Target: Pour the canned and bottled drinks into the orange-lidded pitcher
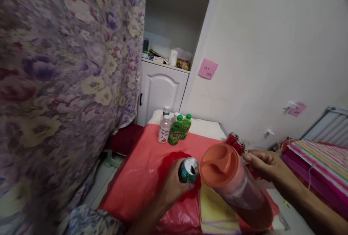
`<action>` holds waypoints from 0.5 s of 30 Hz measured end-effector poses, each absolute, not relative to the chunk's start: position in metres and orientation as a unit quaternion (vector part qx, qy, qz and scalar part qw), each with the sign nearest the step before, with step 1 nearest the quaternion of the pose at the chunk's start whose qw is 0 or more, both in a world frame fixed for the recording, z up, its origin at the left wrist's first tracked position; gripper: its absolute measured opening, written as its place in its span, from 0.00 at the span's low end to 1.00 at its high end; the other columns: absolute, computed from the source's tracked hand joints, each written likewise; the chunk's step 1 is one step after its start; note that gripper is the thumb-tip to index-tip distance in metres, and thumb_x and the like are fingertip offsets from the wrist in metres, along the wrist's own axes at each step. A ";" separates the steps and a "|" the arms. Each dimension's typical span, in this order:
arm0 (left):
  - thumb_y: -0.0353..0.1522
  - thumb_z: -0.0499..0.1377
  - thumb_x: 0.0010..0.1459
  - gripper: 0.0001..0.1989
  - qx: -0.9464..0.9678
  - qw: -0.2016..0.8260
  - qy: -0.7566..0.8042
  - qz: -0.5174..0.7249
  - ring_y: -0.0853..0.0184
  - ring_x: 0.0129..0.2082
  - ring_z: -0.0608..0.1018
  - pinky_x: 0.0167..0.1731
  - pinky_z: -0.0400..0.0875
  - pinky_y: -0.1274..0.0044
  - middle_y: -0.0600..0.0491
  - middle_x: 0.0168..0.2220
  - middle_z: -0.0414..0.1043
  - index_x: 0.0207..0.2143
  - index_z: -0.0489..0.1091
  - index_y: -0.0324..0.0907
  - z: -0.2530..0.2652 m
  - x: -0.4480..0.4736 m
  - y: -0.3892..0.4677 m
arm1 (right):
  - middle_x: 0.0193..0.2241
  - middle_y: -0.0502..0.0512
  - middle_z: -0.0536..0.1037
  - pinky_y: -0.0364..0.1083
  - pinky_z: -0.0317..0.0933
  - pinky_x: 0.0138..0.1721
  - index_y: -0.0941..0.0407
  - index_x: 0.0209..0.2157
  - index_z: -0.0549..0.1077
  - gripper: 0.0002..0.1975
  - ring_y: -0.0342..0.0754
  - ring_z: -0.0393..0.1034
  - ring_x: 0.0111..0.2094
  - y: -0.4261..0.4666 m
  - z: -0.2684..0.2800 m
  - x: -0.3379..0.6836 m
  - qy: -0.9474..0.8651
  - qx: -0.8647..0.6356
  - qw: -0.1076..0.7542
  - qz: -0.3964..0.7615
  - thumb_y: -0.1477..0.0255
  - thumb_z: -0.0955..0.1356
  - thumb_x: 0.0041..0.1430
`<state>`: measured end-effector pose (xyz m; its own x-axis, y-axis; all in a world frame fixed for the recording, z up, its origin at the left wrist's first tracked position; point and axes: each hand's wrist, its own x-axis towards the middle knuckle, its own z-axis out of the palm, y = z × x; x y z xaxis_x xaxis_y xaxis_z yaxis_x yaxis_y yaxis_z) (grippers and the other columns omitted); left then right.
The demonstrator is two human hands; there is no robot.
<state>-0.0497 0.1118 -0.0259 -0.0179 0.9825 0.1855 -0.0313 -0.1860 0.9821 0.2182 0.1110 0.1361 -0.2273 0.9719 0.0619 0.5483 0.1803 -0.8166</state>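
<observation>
My left hand (pixel 174 184) is wrapped round a green drink can (pixel 187 171), its silver top opened, above a red plate (pixel 176 157). Just right of the can stands a large clear pitcher (pixel 244 191) with an orange lid (pixel 219 165) and reddish-brown liquid inside. Beyond the pitcher's right side, my right hand (pixel 262 162) is closed, thumb and forefinger pinched together. What the pinch holds, if anything, I cannot make out. Two red cans (pixel 232 139) are close to those fingertips, partly behind the pitcher.
Several bottles, including a green-capped bottle (pixel 175 131) and a white-capped bottle (pixel 163 130), stand at the far side of the red-covered table (pixel 141 166). A yellow cloth (pixel 217 209) lies at the front. A floral curtain (pixel 67 64) hangs left; a wall (pixel 258 64) rises behind.
</observation>
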 end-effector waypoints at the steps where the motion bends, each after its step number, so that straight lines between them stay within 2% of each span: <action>1: 0.18 0.68 0.36 0.35 0.532 0.457 0.446 0.556 0.51 0.53 0.77 0.53 0.71 0.64 0.48 0.51 0.78 0.51 0.72 0.44 -0.026 -0.050 0.112 | 0.18 0.43 0.52 0.45 0.38 0.24 0.52 0.19 0.55 0.31 0.40 0.42 0.21 0.111 0.136 0.218 -0.701 -0.541 0.304 0.352 0.40 0.66 0.54; 5: 0.17 0.66 0.36 0.36 0.534 0.460 0.445 0.552 0.52 0.54 0.76 0.54 0.70 0.64 0.48 0.52 0.78 0.51 0.72 0.44 -0.023 -0.049 0.111 | 0.19 0.43 0.51 0.44 0.38 0.24 0.52 0.20 0.55 0.31 0.40 0.42 0.22 0.112 0.134 0.220 -0.690 -0.540 0.289 0.386 0.41 0.66 0.54; 15: 0.23 0.69 0.37 0.33 0.538 0.457 0.435 0.559 0.50 0.54 0.76 0.55 0.70 0.63 0.47 0.51 0.78 0.51 0.72 0.44 -0.016 -0.048 0.109 | 0.17 0.42 0.52 0.45 0.38 0.24 0.52 0.19 0.54 0.31 0.40 0.41 0.21 0.112 0.131 0.218 -0.692 -0.539 0.297 0.377 0.41 0.66 0.53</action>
